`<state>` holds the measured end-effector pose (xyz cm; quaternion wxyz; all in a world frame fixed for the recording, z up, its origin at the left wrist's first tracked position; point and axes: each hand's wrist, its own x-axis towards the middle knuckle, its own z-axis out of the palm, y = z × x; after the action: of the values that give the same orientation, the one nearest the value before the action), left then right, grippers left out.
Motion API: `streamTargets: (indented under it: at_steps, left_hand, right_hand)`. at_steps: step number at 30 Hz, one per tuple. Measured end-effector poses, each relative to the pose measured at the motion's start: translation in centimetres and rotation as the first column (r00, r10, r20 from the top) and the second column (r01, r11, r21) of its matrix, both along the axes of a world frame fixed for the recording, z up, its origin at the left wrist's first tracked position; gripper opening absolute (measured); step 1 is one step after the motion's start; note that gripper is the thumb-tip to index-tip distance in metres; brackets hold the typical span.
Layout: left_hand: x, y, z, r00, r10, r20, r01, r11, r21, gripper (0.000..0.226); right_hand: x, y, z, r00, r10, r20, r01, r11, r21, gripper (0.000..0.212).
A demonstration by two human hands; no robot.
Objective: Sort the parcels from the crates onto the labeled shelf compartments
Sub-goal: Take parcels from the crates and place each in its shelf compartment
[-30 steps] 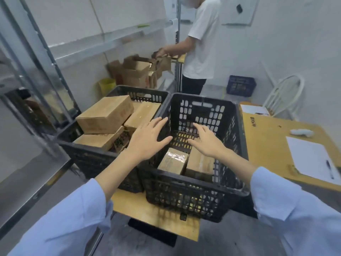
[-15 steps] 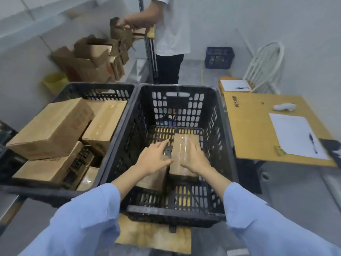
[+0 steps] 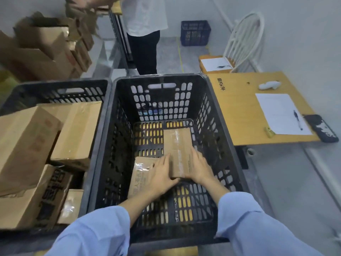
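Note:
A black slotted crate (image 3: 160,78) stands in front of me with two small parcels on its floor. My left hand (image 3: 161,175) and my right hand (image 3: 200,167) clasp the near end of a long brown taped parcel (image 3: 178,143) from both sides, thumbs curled round its near edge. My left palm partly covers a second flat parcel (image 3: 141,169) with printed text, lying just left of it. A second black crate (image 3: 55,86) to the left holds several larger cardboard boxes (image 3: 24,141). No shelf compartments are in view.
A yellow table (image 3: 238,108) on the right carries a paper sheet (image 3: 278,111) and a pen (image 3: 298,120). Another person (image 3: 144,24) stands behind the crates beside stacked open cartons (image 3: 46,50). A blue crate (image 3: 195,32) and a white chair (image 3: 245,39) stand further back.
My hands went from hovering over the crate rim down to its floor and closed in on the long taped parcel. My view tilted further down.

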<state>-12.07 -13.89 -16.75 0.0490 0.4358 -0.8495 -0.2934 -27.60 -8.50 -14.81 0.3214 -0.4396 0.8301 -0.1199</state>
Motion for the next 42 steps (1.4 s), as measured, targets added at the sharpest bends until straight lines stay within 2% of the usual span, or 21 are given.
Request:
streamTargets:
  at_steps: [3,13,20,25,32,38,42]
  left_hand:
    - [0.2,-0.6,-0.7,0.998,-0.004,0.056,0.007,0.998,-0.060,0.102]
    - [0.7,-1.6,-1.4,0.994,0.025,0.103,-0.005,0.982,-0.189,0.097]
    - [0.3,-0.6,-2.5,0.988,0.006,0.151,0.011,0.994,-0.109,0.108]
    - [-0.4,-0.5,-2.8,0.969,-0.001,0.248,0.040,0.988,-0.151,0.101]
    - [-0.7,-1.1,-2.6,0.995,0.095,0.036,-0.094,0.995,-0.029,0.107]
    - [-1.0,-2.5,-1.2,0.967,0.218,-0.130,-0.212,0.975,0.063,0.108]
    - [-1.4,-3.5,0.4,0.913,0.292,-0.284,-0.259,0.955,0.148,0.106]
  right_hand:
    - [-0.6,0.1,-0.9,1.000,-0.007,0.014,0.007,1.000,0.022,0.125]
    - [-1.0,0.5,-2.4,0.998,0.022,0.055,-0.025,0.998,0.060,0.124]
    - [-1.2,0.7,-2.6,0.997,0.035,0.074,-0.040,0.997,0.066,0.116]
    - [-1.2,0.6,-2.7,0.996,0.015,0.084,-0.023,0.995,0.092,0.120]
    - [-0.8,-0.1,-1.9,0.997,-0.018,0.069,0.014,0.998,0.065,0.127]
    - [-0.9,-1.7,-0.2,0.994,-0.084,0.067,0.085,0.996,-0.014,0.130]
    - [-1.0,-2.7,1.2,0.991,-0.107,0.084,0.117,0.987,-0.115,0.112]
